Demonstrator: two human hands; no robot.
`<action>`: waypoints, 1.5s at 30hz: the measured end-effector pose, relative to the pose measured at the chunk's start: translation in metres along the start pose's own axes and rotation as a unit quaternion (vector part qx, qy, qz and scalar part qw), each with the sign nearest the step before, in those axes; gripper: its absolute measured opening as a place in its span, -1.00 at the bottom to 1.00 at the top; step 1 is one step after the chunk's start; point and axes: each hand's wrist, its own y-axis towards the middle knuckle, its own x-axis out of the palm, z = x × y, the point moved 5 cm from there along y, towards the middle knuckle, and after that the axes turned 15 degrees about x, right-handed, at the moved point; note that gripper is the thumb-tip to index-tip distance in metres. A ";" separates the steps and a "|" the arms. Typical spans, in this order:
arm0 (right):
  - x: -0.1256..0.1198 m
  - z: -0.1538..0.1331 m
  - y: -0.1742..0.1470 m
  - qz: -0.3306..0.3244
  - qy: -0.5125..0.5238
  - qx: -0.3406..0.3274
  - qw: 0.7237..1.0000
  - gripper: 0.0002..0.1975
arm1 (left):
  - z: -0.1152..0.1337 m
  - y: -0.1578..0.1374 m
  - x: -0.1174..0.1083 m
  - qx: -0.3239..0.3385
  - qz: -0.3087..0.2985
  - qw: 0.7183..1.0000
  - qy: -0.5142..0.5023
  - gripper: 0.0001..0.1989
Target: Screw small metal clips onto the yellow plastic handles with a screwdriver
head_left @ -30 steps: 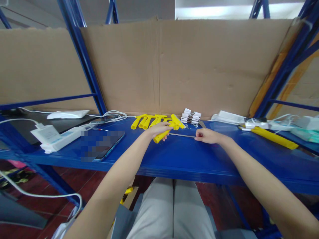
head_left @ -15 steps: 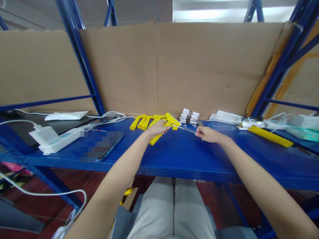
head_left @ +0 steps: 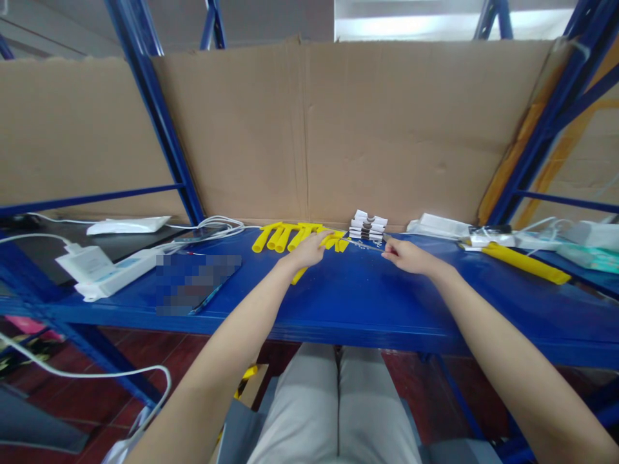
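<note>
My left hand (head_left: pixel 309 250) is closed around a yellow T-shaped scraper (head_left: pixel 298 276); its handle end shows below my fingers and its head lies just beyond them. My right hand (head_left: pixel 405 256) pinches a thin, straight metal tool (head_left: pixel 366 247), whose exact kind I cannot make out. The tool's far end reaches to the scraper's head; whether it touches is too small to tell. Behind my left hand, several similar yellow scrapers (head_left: pixel 278 240) lie in a row. A stack of white packs with dark middles (head_left: pixel 367 227) stands beyond the tool, with small screw-like bits (head_left: pixel 376 243) in front.
On the left of the blue table (head_left: pixel 358 303) are a tablet (head_left: pixel 198 283) and a white power strip (head_left: pixel 126 270) with cables. To the right lie a yellow roll (head_left: pixel 527 263) and clear plastic packaging (head_left: pixel 438 227). A cardboard sheet (head_left: pixel 387 135) stands along the back.
My left hand has rolled the scraper over, so its broad head shows less. The right hand has shifted slightly right and up with the metal tool.
</note>
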 end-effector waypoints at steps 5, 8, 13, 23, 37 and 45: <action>-0.002 0.001 0.001 0.008 0.006 0.009 1.000 -0.84 | -0.004 -0.002 0.000 -0.072 -0.001 0.995 -0.073 -0.43; -0.002 0.001 0.001 0.010 0.012 0.008 1.000 -0.84 | -0.004 -0.005 0.000 -0.125 -0.006 0.981 -0.150 -0.41; -0.004 0.001 0.001 0.030 0.031 -0.010 0.999 -0.81 | -0.004 -0.008 0.004 -0.188 0.020 0.924 -0.333 -0.38; -0.005 0.001 0.002 0.040 0.056 -0.012 0.998 -0.79 | -0.001 -0.009 0.005 -0.238 0.033 0.828 -0.506 -0.47; -0.007 -0.002 0.000 0.039 0.046 -0.013 0.998 -0.80 | -0.001 -0.009 0.005 -0.257 0.020 0.806 -0.533 -0.47; -0.007 -0.002 0.000 0.042 0.040 -0.020 0.998 -0.80 | 0.006 -0.010 0.004 -0.254 0.016 0.807 -0.533 -0.47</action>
